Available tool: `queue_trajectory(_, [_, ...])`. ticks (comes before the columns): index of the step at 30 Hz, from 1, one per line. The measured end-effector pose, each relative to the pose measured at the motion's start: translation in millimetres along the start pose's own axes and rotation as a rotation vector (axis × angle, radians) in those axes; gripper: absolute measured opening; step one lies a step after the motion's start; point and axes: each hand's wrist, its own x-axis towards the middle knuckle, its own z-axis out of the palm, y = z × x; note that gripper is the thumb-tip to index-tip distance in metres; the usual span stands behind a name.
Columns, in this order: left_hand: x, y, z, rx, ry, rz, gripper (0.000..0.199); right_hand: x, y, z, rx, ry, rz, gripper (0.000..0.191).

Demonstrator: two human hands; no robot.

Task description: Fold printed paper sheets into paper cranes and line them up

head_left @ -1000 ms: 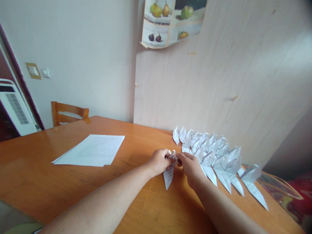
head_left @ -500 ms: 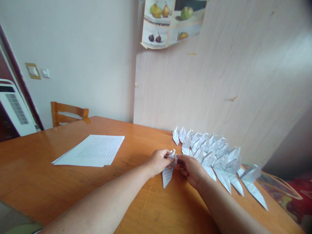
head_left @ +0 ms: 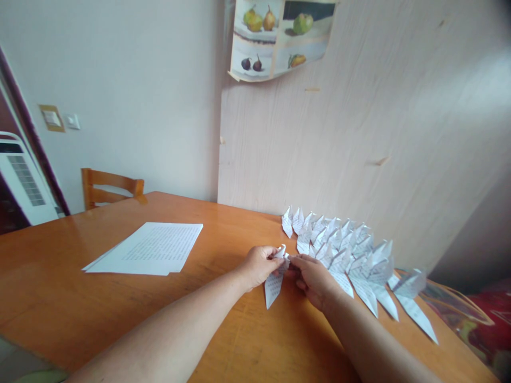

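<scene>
Between my two hands is an origami crane (head_left: 274, 287) folded from printed white paper, one long wing pointing down toward me. My left hand (head_left: 261, 267) grips it from the left, thumb and fingers closed on the paper near its small folded tip. From the other side, my right hand (head_left: 313, 276) pinches the paper with thumb and forefinger; its other fingers are curled under. Fingers cover the middle of the crane. Just beyond and right of my right hand stand several finished-looking paper cranes (head_left: 339, 236) in close rows.
A stack of printed sheets (head_left: 159, 247) lies on the wooden table (head_left: 120, 303) to the left. Behind are a wooden chair (head_left: 112, 183) and a wall panel with a fruit picture (head_left: 281, 40). A red bag-like item (head_left: 489, 319) is beyond the right edge.
Both hands keep nearly the same hold on the paper crane. The whole view has shifted slightly; the rows of cranes and the sheets stay in place.
</scene>
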Motion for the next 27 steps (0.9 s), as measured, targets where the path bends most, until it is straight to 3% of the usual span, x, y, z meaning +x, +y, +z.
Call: queue_trajectory(27, [-1.0, 0.3, -0.4, -0.092, -0.029, 0.021, 0.041, 0.2, 4.4, 3.2, -0.245, -0.006, -0.014, 0.026])
